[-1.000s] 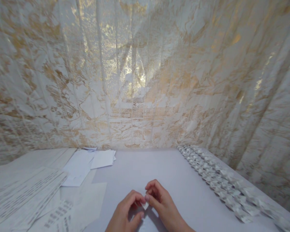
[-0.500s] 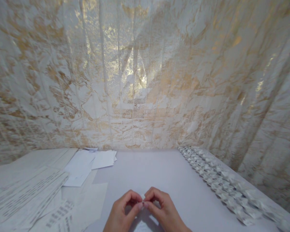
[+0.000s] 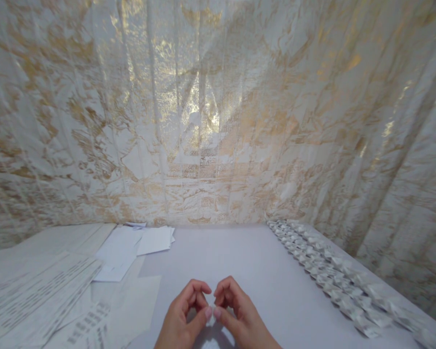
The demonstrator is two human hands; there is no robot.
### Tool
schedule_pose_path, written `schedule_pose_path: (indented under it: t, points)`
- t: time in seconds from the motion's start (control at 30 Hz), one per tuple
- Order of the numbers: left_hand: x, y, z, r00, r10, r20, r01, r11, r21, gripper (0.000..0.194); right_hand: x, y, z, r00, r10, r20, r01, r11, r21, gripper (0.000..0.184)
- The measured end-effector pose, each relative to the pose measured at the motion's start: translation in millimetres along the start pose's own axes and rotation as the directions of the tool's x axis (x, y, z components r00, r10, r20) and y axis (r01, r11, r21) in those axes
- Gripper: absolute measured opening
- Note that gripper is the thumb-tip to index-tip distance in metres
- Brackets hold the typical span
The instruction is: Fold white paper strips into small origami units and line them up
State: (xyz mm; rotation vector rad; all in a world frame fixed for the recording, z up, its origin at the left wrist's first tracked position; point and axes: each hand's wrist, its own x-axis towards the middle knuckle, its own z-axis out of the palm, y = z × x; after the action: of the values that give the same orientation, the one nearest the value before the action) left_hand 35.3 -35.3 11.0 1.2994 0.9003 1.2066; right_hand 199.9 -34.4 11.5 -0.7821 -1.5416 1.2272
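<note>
My left hand (image 3: 183, 317) and my right hand (image 3: 236, 315) meet low in the middle of the view, over a white table (image 3: 240, 252). Their thumbs and fingertips press together around a small white folded paper piece (image 3: 210, 310), which the fingers hide almost entirely. Both hands have their fingers curled inward. The paper sits just above the tabletop, at the near edge of the picture.
A long row of several small folded paper pieces (image 3: 334, 271) runs along the right side of the table. Printed sheets (image 3: 39, 295) and blank white slips (image 3: 138, 242) lie on the left. A white and gold curtain (image 3: 218, 111) hangs close behind the table.
The small paper piece was visible between the fingertips a second ago; now both hands have closed in around it, thumbs pressed together, and it is nearly hidden.
</note>
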Motion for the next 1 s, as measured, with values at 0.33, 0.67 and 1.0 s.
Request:
schedule_pose_path:
  t: [0.33,0.67,1.0]
  points:
    - [8.3,-3.2,-2.8,0.999,-0.003,-0.035,0.004,1.0,0.026,0.037,1.6,2.7,-0.2,0.997,0.064,-0.041,-0.067,0.996,-0.063,0.04]
    - [1.9,-14.6,3.9,0.992,0.005,0.128,-0.027,0.984,0.174,0.054,-1.1,2.8,-11.5,0.968,-0.246,-0.053,0.19,0.852,-0.488,0.011]
    - [6.1,1.0,0.2,0.993,-0.118,0.03,0.116,0.991,0.074,0.061,0.7,1.6,-8.9,0.926,-0.357,0.124,0.365,0.758,-0.54,0.021]
